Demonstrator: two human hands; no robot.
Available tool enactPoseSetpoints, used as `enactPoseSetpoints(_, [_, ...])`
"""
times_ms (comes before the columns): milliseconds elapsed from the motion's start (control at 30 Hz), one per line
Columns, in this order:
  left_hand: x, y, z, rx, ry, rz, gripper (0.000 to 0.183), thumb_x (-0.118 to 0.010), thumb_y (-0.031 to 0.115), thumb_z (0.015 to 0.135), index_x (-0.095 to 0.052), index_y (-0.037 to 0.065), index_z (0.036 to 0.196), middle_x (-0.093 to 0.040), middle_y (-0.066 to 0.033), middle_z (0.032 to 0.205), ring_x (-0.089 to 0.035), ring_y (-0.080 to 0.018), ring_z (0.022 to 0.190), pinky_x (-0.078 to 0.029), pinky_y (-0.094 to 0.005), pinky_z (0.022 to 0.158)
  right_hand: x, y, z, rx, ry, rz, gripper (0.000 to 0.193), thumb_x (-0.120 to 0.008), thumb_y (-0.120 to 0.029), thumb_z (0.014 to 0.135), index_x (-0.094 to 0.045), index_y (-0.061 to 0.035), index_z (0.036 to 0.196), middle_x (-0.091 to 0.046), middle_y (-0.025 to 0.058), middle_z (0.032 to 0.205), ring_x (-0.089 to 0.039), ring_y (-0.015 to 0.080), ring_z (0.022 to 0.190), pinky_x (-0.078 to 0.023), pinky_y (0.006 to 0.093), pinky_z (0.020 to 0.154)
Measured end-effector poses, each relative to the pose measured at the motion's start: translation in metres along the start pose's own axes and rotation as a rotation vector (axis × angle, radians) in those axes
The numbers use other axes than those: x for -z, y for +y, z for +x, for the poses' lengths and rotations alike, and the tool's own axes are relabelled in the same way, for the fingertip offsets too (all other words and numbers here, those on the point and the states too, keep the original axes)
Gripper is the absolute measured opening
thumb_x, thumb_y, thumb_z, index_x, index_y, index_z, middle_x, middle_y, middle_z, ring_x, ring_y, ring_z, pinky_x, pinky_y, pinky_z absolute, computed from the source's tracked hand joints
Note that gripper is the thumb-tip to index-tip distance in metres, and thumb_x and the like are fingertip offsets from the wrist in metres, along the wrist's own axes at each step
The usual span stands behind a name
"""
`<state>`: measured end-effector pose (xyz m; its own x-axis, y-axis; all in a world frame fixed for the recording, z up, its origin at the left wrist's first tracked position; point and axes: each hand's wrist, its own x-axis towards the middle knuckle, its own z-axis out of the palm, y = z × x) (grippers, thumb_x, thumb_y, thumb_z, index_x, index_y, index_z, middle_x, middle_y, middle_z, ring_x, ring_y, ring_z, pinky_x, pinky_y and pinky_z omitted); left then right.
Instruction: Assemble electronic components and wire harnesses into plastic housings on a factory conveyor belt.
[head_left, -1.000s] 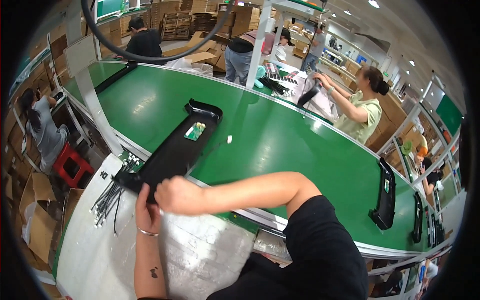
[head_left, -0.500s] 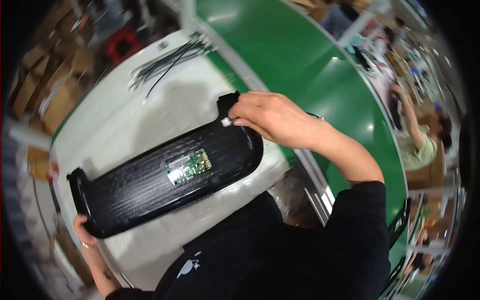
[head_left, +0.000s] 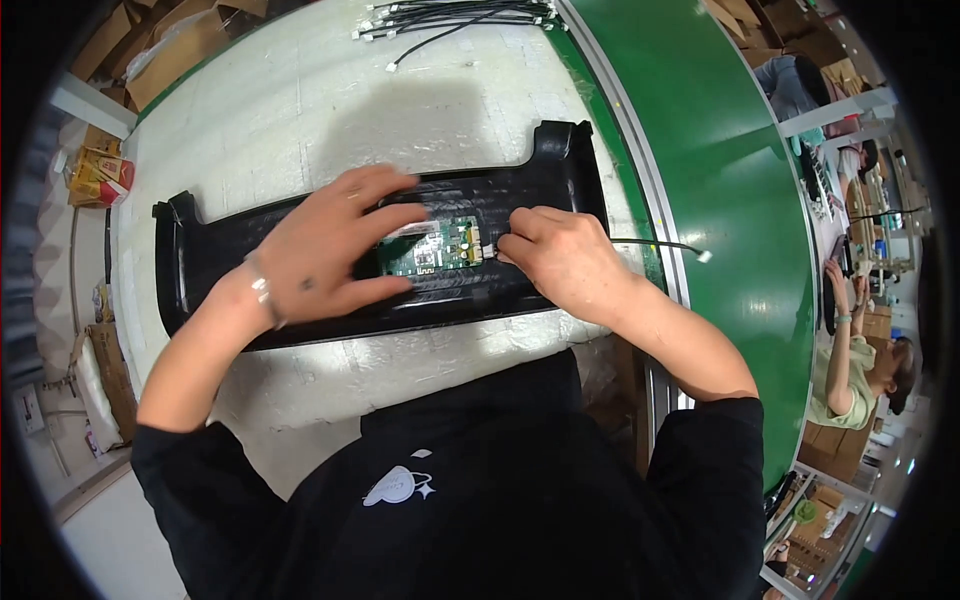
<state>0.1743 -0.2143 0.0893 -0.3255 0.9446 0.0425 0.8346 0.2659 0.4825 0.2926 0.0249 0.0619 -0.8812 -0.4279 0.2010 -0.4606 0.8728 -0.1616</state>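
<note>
A long black plastic housing (head_left: 480, 295) lies on the pale padded work surface in front of me. Near its middle sits a green circuit board (head_left: 430, 250) with pale sockets along its right edge. My right hand (head_left: 565, 255) pinches a black cable (head_left: 655, 242), its white plug held right by those sockets; whether the plug is seated I cannot tell. The cable's other end trails right, over the green belt. Fingers spread, my left hand (head_left: 325, 245) hovers over the housing's left half and the board's left edge, holding nothing.
A bundle of black cables with white plugs (head_left: 460, 18) lies at the far edge of the padded surface (head_left: 270, 110). Along the right runs a green conveyor belt (head_left: 730, 180) with a metal rail. Beyond it a person in a light green top (head_left: 850, 375) is at work.
My left hand has let go of the housing's left end and come over the board. My right hand has brought the plug from the housing's upper right corner to the board; the housing lies more level.
</note>
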Motion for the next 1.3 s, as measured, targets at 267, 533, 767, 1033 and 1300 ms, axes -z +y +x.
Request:
enactPoseSetpoints(267, [-0.045,-0.024,0.035,-0.234,-0.014,0.238,0.067,-0.061,0.054,0.07,-0.047,0.014,0.123,-0.03,-0.0147,0.137,-0.032,-0.0337,0.125,-0.029,-0.043,0.099,-0.002,0.003,-0.006,-0.056,0.005,0.211,0.008,-0.064,-0.01,0.072,-0.06,-0.004,0.075,-0.05,0.0072,0.069,-0.055,0.0262,0.06,-0.045,0.0356,0.052])
enactPoseSetpoints(533, [-0.043,-0.03,0.033,-0.23,0.023,0.232,0.061,-0.06,0.049,0.073,-0.048,0.016,0.123,-0.031,-0.0154,0.136,-0.035,-0.0328,0.122,-0.03,-0.0423,0.097,-0.009,0.011,0.013,0.087,-0.064,0.213,0.008,-0.063,-0.008,0.071,-0.059,-0.0028,0.074,-0.049,0.0086,0.068,-0.055,0.0272,0.06,-0.045,0.0362,0.051])
enactPoseSetpoints(767, [-0.041,-0.022,0.056,-0.272,-0.044,0.2,0.068,-0.063,0.044,0.067,-0.044,0.015,0.126,-0.031,-0.0227,0.135,-0.036,-0.037,0.119,-0.029,-0.0454,0.097,-0.002,0.021,0.007,0.026,-0.102,0.148,0.01,-0.059,-0.013,0.068,-0.054,-0.0047,0.068,-0.051,0.0089,0.07,-0.057,0.0268,0.065,-0.048,0.0358,0.056])
enactPoseSetpoints(1033, [-0.025,0.018,0.048,-0.164,-0.174,0.344,0.074,-0.06,0.051,0.072,-0.039,0.011,0.13,-0.025,-0.0239,0.138,-0.024,-0.0424,0.126,-0.022,-0.0501,0.101,-0.008,-0.036,-0.043,-0.039,0.074,0.209,0.031,-0.066,-0.028,0.066,-0.053,-0.0055,0.083,-0.051,0.0059,0.082,-0.054,0.0234,0.077,-0.047,0.0346,0.058])
enactPoseSetpoints(1300, [0.067,0.091,0.014,-0.604,0.582,0.613,0.062,-0.071,0.036,0.062,-0.046,0.023,0.117,-0.025,-0.0211,0.136,-0.024,-0.0438,0.124,-0.024,-0.0621,0.097,0.034,0.018,-0.07,-0.093,0.711,-0.281,0.022,-0.07,-0.02,0.062,-0.051,-0.0095,0.065,-0.044,0.0033,0.059,-0.047,0.0191,0.052,-0.036,0.0306,0.045])
